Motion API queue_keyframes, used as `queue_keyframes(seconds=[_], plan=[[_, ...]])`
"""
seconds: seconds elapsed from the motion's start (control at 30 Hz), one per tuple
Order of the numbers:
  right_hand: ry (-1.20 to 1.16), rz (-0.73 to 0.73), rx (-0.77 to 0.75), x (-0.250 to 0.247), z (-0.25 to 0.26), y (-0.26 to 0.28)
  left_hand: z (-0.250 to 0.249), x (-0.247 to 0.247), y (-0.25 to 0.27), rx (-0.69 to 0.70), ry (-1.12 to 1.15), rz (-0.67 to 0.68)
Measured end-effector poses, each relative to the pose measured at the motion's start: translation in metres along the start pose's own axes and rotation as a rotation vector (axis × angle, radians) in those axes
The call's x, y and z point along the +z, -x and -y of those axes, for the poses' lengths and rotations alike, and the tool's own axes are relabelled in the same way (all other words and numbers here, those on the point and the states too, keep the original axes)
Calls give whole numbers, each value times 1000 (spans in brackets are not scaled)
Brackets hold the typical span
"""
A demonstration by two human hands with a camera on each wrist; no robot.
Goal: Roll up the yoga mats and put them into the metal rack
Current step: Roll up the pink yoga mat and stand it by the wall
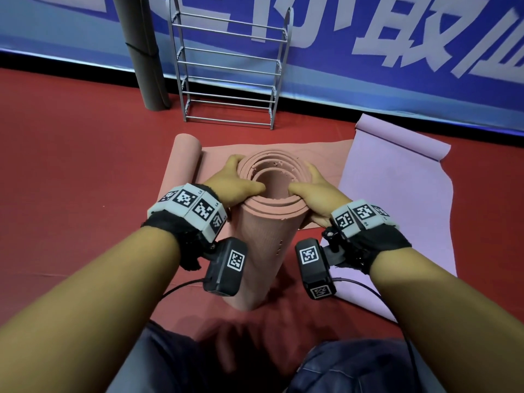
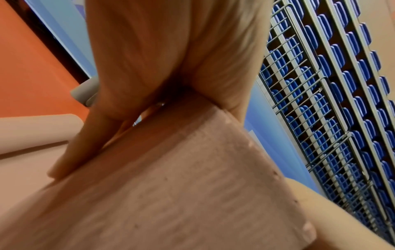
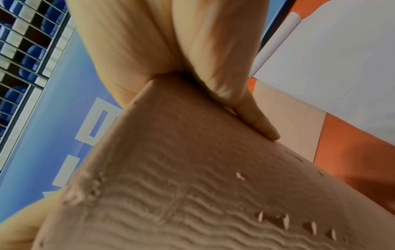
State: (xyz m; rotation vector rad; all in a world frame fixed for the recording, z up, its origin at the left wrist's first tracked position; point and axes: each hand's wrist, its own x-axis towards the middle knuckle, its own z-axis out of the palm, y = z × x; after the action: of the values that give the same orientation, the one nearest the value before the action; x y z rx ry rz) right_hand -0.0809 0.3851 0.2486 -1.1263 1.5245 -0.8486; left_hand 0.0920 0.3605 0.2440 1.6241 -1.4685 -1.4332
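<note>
A rolled pink yoga mat stands on end on the red floor in front of me, its spiral top facing up. My left hand grips its top rim from the left, thumb over the edge, fingers down the outer side. My right hand grips the rim from the right the same way. Both wrist views show the mat's ribbed surface close up under the palm. A second pink mat lies behind, partly rolled at its left end. The grey metal rack stands against the blue banner.
A lilac mat lies unrolled on the right, its far end curled. A dark grey rolled mat leans upright left of the rack. Blue banner wall borders the red floor. My knees sit at the bottom of the head view.
</note>
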Motion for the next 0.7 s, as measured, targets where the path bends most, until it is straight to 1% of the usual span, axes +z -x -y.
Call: queue_keyframes(seconds=[0.2, 0.33, 0.47, 0.5, 0.57, 0.63, 0.7], plan=[[-94, -59, -11, -14, -9, -3, -5, 12, 10, 24, 66, -12], [-119, -99, 14, -8, -6, -1, -6, 11, 11, -39, 118, -48], [-49, -100, 26, -1, -3, 0, -9, 5, 17, -158, 28, -38], [-30, -104, 48, -2, -4, 0, -9, 4, 19, -175, 22, -22], [14, -94, 159, -2, -3, 8, -10, 0, 25, -177, 1, -9], [83, 10, 296, 0, 2, 17, -8, -3, 32, -152, -40, -22], [116, 64, 359, 2, 5, 24, -4, -5, 38, -121, -63, -38]])
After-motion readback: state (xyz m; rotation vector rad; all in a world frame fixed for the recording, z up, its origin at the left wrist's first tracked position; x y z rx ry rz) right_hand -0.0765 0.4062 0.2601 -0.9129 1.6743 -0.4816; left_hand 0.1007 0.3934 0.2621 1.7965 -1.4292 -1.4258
